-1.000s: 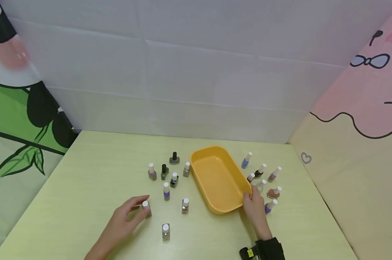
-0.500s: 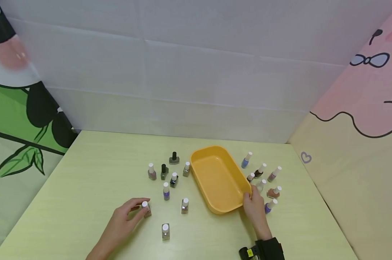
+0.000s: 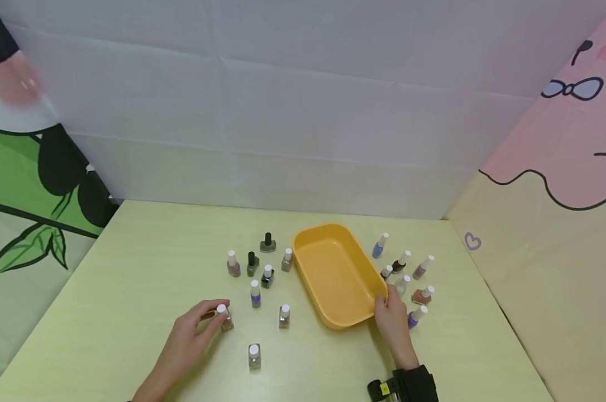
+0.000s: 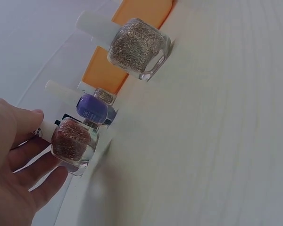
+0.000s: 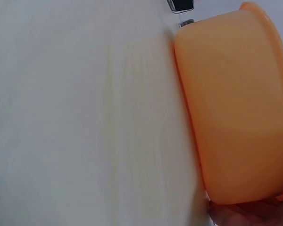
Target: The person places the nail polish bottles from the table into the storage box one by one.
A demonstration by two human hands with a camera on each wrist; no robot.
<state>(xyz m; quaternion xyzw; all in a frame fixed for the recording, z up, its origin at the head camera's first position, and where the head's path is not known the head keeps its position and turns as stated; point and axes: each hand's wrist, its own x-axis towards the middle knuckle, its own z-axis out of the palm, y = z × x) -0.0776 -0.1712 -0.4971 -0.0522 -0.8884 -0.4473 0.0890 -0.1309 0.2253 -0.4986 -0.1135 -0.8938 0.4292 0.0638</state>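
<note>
In the head view my left hand pinches a small nail polish bottle by its white cap, thumb on the near side. The left wrist view shows reddish glitter inside this bottle, which leans a little; whether its base touches the table I cannot tell. My right hand grips the near right corner of a yellow plastic tray, its fingers partly hidden by the wall. From the right wrist, the tray's outer side appears orange, with part of the hand at its lower corner.
Left of the tray stand several nail polish bottles, including a purple one, a glitter one, a black-capped one and a near one. Several more, such as a brownish-pink one, stand right of it. A white wall closes the back.
The bottle in my left hand has tipped slightly, its cap shifting left and up, and the thumb and fingers have moved with it. My right hand and the tray keep their place.
</note>
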